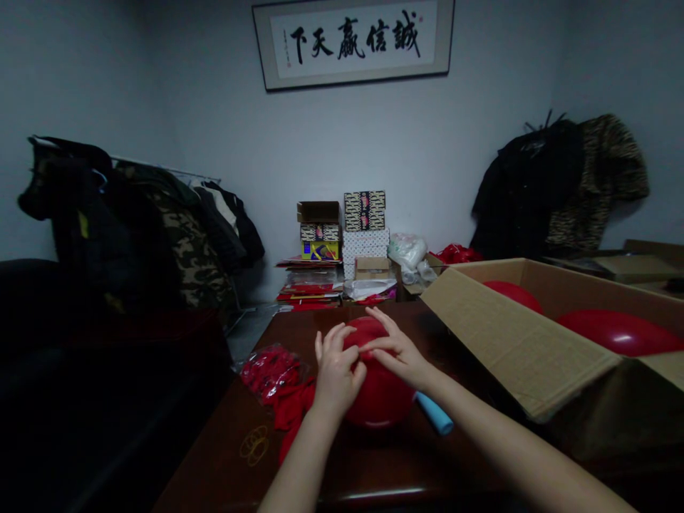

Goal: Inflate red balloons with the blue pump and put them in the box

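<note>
A round, inflated red balloon rests over the dark wooden table in front of me. My left hand is at its near left side, thumb and index finger pinched together at the balloon's upper part. From the right, my right hand meets it, with its fingertips closed at the same spot and some other fingers raised. The balloon's neck seems to be between the fingertips, though they mostly hide it. Just right of the balloon, partly covered by it and my right forearm, lies a light blue tube-shaped item.
Left of the balloon lie a clear bag of red pieces and loose red pieces on the table. An open cardboard box with inflated red balloons stands at right. Stacked boxes are against the back wall.
</note>
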`<state>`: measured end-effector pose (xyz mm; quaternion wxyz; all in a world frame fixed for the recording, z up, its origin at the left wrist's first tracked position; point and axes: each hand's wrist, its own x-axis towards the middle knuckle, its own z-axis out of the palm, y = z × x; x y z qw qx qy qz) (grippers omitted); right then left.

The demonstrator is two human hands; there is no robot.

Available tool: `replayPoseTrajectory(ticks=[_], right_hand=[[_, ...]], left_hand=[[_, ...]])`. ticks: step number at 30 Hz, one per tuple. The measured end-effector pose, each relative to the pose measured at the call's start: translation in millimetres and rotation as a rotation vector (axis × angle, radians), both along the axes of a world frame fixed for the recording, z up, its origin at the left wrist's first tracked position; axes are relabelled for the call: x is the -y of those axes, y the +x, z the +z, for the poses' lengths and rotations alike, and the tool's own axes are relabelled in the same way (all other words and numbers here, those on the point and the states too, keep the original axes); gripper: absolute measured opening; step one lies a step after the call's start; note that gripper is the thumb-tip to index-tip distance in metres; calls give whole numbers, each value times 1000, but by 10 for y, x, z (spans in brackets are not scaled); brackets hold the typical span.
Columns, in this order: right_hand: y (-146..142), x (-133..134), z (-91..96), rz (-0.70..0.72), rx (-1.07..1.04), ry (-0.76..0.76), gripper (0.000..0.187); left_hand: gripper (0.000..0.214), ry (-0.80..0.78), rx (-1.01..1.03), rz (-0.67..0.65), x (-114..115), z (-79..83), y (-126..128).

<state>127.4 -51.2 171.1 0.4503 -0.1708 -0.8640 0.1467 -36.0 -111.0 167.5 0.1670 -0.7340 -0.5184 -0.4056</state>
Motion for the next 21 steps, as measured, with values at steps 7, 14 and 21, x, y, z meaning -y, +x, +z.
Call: replayPoseTrajectory(ticks=[7, 14, 21], right_hand=[[-133, -35, -106, -235, -111, 228, 28], [-175, -42, -103, -234, -123, 187, 18], [-75, -118, -135, -154, -62, -20, 27]], left_hand=[[14, -39, 101, -35, 13, 42, 93], [17, -51, 126, -67, 26, 27, 78], [12, -55, 88, -71, 44, 11, 10]])
